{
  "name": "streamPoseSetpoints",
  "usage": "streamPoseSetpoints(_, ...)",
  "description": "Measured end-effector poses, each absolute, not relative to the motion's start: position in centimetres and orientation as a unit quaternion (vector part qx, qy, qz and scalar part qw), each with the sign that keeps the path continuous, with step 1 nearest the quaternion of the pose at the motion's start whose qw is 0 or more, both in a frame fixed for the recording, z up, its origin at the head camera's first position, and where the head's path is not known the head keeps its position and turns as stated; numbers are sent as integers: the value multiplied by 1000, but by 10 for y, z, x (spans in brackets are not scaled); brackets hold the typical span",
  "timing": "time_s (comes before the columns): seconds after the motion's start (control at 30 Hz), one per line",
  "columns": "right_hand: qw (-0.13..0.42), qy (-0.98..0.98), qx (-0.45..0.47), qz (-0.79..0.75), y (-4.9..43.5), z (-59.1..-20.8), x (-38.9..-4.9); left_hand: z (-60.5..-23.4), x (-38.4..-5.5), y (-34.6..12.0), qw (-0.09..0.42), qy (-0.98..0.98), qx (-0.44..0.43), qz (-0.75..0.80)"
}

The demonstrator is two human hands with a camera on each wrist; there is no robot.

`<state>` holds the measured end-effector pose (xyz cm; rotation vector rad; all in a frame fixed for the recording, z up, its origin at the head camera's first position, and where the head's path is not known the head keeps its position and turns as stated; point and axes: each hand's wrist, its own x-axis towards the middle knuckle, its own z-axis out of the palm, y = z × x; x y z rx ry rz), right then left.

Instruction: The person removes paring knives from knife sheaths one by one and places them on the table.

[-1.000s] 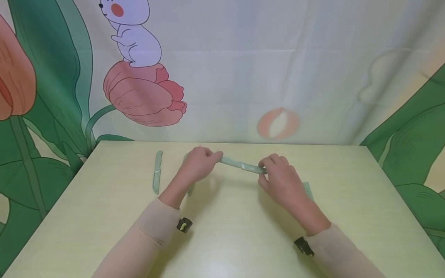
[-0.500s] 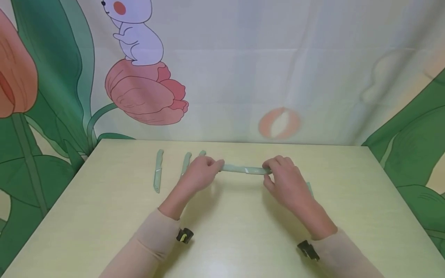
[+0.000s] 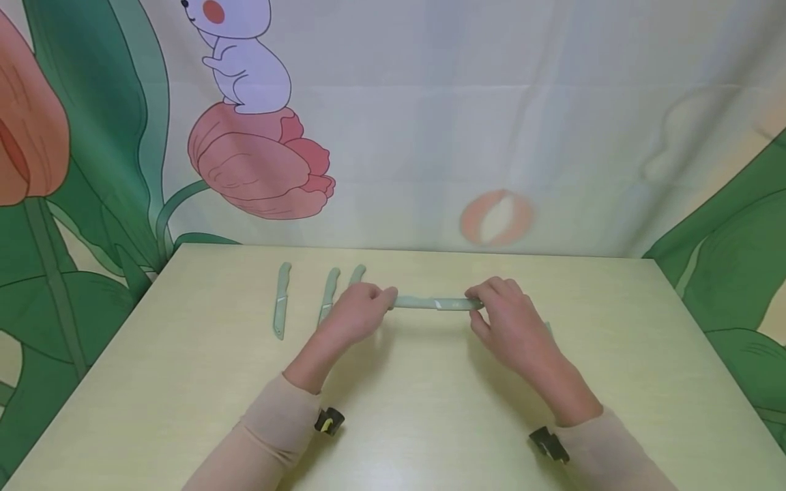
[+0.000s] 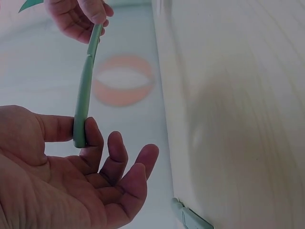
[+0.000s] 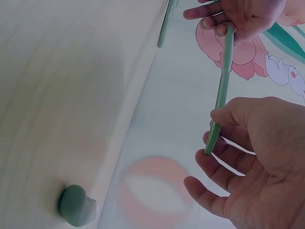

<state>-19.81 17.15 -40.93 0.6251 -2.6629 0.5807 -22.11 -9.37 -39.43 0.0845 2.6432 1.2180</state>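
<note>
Held level above the table, a pale green sheathed knife (image 3: 417, 302) spans both hands, with a whitish slanted line where handle and cover meet. My left hand (image 3: 359, 314) pinches the rounded handle end between thumb and index finger; in the left wrist view the other fingers curve loosely away. At the opposite end, my right hand (image 3: 510, 324) grips the covered blade's tip with thumb and fingers. Left of the hands, two similar knives (image 3: 281, 300) (image 3: 329, 293) lie side by side on the table. A third green handle (image 3: 358, 273) pokes out behind my left hand, its lower part hidden.
The pale wooden table (image 3: 417, 423) ends at a printed curtain (image 3: 393, 136) hanging along its back edge. Mostly hidden by my right wrist is a green thing (image 3: 549, 329); a rounded green piece (image 5: 74, 205) shows on the table in the right wrist view.
The held knife has gone from slanting down rightward to nearly level. Both hands have shifted slightly nearer and right in the head view, revealing more of the knives behind the left hand.
</note>
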Motion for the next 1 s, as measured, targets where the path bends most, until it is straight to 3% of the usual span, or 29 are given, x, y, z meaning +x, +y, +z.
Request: streamPoseSetpoints(1.0, 142, -936, 252, 199, 179, -410, -196, -399, -218, -92, 87, 906, 46, 412)
